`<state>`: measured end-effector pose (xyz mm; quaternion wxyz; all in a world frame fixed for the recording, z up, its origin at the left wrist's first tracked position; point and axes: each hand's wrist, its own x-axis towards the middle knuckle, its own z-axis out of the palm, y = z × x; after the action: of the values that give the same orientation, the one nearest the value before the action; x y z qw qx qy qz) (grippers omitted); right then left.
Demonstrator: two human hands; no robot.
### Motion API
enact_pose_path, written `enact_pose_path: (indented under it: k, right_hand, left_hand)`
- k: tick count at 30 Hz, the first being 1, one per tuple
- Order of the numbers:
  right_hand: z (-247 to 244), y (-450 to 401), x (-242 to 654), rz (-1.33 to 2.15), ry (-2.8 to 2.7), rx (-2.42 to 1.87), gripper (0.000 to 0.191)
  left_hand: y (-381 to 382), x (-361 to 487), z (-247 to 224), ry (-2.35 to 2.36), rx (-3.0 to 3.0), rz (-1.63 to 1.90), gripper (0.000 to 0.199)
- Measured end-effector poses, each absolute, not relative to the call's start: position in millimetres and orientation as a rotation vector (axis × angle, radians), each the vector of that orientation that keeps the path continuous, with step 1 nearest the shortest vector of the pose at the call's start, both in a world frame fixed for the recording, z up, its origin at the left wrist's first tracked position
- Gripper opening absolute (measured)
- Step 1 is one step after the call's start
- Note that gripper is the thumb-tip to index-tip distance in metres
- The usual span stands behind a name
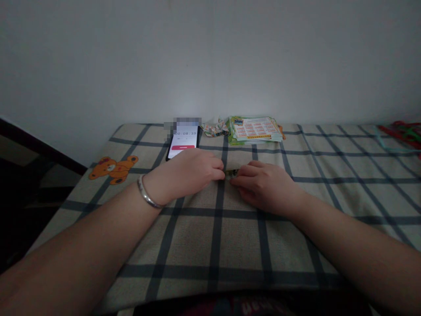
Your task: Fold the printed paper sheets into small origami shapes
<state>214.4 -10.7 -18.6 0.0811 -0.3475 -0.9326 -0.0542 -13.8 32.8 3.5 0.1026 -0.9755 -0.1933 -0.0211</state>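
A small printed piece of paper [232,172] lies at the middle of the table, between my hands and mostly covered by fingers. My left hand [194,171] comes in from the left with a silver bracelet [146,193] at its wrist. Its fingers are curled together, the tips at the paper's left end. From the right, my right hand [263,184] has its fingers closed on the other end of the paper. Whether the paper is folded is too dark and too hidden to make out.
Behind my left hand lies a phone [182,142] showing a running timer. Crumpled printed paper [215,128] and a stack of printed cards [255,130] sit near the wall. An orange bear cutout [113,169] is at left, red and green strands [406,134] far right. Checked cloth [194,245] covers the table.
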Motion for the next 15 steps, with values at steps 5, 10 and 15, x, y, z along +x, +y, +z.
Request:
enact_pose_path:
  k: [5, 10, 15]
  right_hand:
    - [-19.6, -12.1, 213.2, -0.182, -2.774, -1.062, 0.022]
    - [-19.5, -13.3, 208.9, -0.253, -2.781, -1.069, 0.027]
    - [-16.6, -13.7, 206.5, -0.211, -2.785, -1.086, 0.024]
  left_hand:
    - [31.4, -10.7, 5.7, -0.584, -2.923, -0.064, 0.023]
    - [31.8, -10.5, 3.3, -0.608, -2.945, -0.083, 0.021]
    - [30.8, -9.5, 1.2, -0.630, -2.940, -0.104, 0.019]
